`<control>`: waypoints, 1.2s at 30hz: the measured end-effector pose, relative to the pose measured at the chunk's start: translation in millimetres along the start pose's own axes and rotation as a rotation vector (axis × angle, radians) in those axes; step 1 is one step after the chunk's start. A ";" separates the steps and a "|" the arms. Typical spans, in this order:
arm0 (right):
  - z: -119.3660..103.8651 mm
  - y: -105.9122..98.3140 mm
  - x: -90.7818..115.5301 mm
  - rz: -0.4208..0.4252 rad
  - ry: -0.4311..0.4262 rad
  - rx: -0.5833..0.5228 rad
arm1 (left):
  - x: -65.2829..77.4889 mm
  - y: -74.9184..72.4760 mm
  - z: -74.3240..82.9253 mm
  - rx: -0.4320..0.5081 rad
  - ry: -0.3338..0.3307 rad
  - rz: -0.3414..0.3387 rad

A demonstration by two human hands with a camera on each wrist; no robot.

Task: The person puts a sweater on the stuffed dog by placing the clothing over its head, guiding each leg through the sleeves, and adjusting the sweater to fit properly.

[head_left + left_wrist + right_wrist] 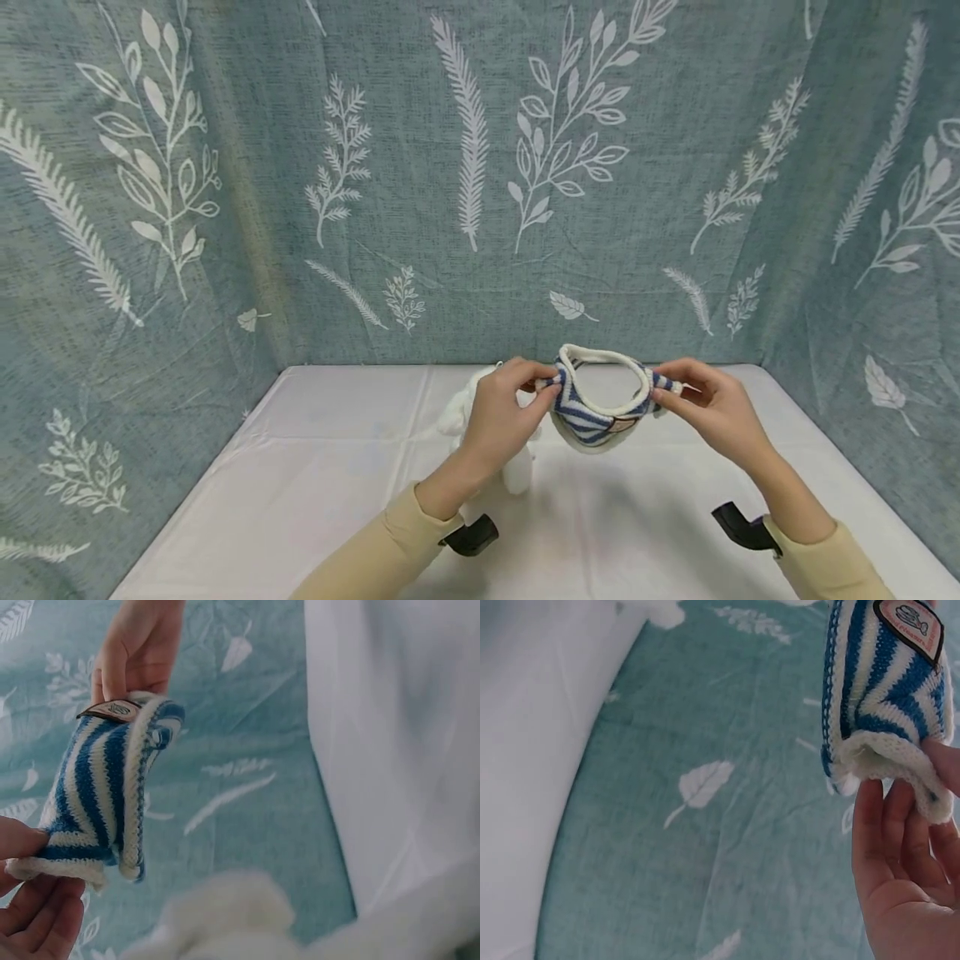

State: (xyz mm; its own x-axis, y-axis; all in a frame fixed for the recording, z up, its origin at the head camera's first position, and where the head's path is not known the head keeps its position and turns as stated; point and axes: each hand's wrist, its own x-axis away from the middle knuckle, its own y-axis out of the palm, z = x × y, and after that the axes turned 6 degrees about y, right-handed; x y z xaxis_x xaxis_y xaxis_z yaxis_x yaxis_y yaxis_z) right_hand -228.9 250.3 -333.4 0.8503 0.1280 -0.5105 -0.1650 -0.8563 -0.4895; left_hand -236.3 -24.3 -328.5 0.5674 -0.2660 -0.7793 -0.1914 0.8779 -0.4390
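A small knitted doll sweater [588, 423], striped blue and white with cream ribbed edges, is held up over the table between both hands. My left hand [502, 412] pinches one short sleeve between thumb and fingers. The opposite sleeve is pinched by my right hand [716, 408]. The sweater's wide opening faces up toward the head camera. In the right wrist view a pinkish patch [913, 624] with a dark border shows on the knit, and the cuff [885, 754] gapes above the fingers. Behind my left hand, partly hidden by it, is a white plush toy [517, 473].
A white cloth covers the table [330, 475]. Blue-green curtains [412, 167] with white leaf prints stand along the back and both sides. Black wrist straps [471, 536] sit at both beige cuffs. Blurred white plush [225, 915] fills the bottom of the left wrist view.
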 end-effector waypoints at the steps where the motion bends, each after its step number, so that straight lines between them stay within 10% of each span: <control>1: -2.4 3.2 -2.8 -0.004 0.003 -0.004 | -0.5 -4.7 -1.1 -0.009 0.002 0.011; 17: -32.9 59.0 -44.3 -0.111 0.072 -0.202 | 3.0 -65.5 -26.7 -0.095 -0.043 0.117; 36: -40.6 110.6 -56.2 -0.156 0.116 -0.179 | 29.1 -97.9 -56.7 -0.196 -0.145 0.106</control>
State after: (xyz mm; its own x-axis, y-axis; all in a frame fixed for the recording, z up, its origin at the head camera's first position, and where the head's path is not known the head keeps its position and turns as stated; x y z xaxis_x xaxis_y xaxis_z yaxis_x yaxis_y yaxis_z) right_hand -274.7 128.1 -330.2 0.9119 0.2163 -0.3488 0.0552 -0.9068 -0.4180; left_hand -246.5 -140.6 -333.6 0.6423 -0.1045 -0.7593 -0.3990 0.8003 -0.4477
